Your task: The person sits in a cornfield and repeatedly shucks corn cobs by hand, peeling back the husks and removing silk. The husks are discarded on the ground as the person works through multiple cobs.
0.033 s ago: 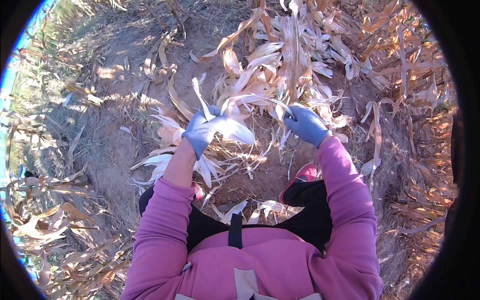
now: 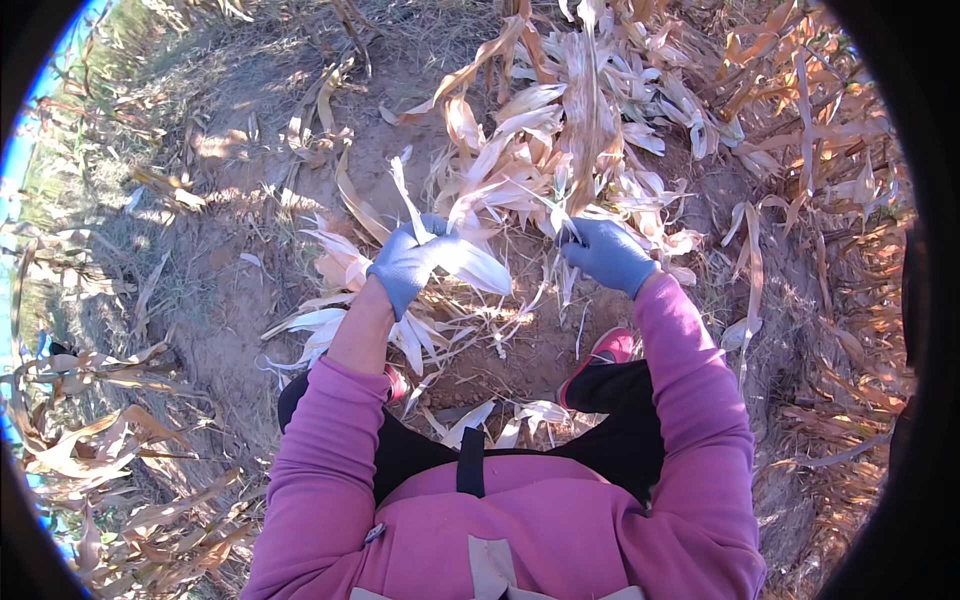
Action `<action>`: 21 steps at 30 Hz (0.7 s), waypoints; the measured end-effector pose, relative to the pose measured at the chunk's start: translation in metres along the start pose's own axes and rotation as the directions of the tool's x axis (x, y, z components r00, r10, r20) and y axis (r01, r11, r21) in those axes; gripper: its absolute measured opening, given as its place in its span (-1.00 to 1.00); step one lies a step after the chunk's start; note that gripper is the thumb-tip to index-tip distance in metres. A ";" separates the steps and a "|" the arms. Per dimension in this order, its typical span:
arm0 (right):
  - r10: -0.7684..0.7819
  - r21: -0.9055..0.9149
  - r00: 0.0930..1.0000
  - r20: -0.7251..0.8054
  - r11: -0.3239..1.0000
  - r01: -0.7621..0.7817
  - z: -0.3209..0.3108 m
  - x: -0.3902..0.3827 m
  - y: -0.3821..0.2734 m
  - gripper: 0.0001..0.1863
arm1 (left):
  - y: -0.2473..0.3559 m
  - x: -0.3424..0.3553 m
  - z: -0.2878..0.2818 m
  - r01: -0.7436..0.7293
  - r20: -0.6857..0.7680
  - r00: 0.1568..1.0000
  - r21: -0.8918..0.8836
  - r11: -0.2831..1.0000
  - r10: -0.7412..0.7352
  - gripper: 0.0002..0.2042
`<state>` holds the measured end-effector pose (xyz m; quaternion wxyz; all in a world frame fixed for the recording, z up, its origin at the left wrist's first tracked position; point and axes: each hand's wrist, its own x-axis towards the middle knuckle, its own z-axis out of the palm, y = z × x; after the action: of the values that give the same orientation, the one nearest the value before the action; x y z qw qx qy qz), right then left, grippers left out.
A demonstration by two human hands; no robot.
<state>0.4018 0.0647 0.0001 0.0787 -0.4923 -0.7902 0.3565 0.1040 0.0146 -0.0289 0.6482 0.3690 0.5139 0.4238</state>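
My left hand [image 2: 403,265], in a blue-grey glove, is closed on pale dry corn husks. One broad husk leaf [image 2: 476,264] sticks out to its right, and a narrow strip [image 2: 405,195] rises above the fingers. Whether an ear of corn lies inside the grip cannot be seen. My right hand [image 2: 610,254], gloved alike, is pinched on the end of a thin husk strip [image 2: 543,200] that reaches toward the left hand. Just beyond both hands lies a heap of loose husks [image 2: 520,130].
Smaller husks [image 2: 320,325] lie below my left hand, on brown soil [image 2: 240,290]. My red shoes [image 2: 612,346] are planted under my arms. Dry corn stalks and leaves [image 2: 840,180] line the right side, with more dry leaves [image 2: 90,440] at the left.
My right hand has shifted slightly left and down, closer to the left hand. The strip between them has moved with it. My left hand has barely moved.
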 end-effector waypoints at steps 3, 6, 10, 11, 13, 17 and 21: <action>-0.027 0.204 0.982 0.186 0.979 -0.012 0.007 -0.004 -0.027 -0.73 | -0.002 -0.009 0.016 0.001 0.029 1.000 0.105 0.994 -0.004 -0.88; -0.102 0.285 0.957 0.270 0.958 0.022 0.011 -0.004 -0.038 -0.65 | 0.006 -0.014 0.030 -0.040 0.144 0.990 0.243 0.969 0.004 -0.93; -0.103 0.347 0.939 0.327 0.938 -0.018 0.015 -0.004 -0.051 -0.57 | 0.016 -0.018 0.044 0.045 0.125 0.988 0.353 0.935 -0.094 -0.90; -0.085 0.374 0.927 0.366 0.925 -0.063 0.016 -0.004 -0.053 -0.53 | 0.014 -0.016 0.044 0.043 0.148 0.984 0.323 0.945 -0.095 -0.89; -0.109 0.380 0.945 0.307 0.925 -0.017 0.024 -0.003 -0.049 -0.55 | 0.007 -0.011 0.043 0.041 0.193 0.977 0.263 0.964 -0.095 -0.85; -0.040 0.412 0.978 0.206 0.910 -0.050 0.030 -0.002 -0.049 -0.62 | 0.005 -0.011 0.043 -0.025 0.198 0.980 0.181 0.983 -0.012 -0.81; 0.041 0.570 0.979 0.200 0.808 -0.151 0.021 0.000 -0.053 -0.69 | -0.002 -0.005 0.028 0.111 0.253 0.966 -0.249 0.962 -0.046 -0.64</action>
<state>0.3534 0.0408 0.0181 0.1364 -0.4501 -0.6209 0.6271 0.1310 0.0079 -0.0234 0.7659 0.3089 0.3841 0.4127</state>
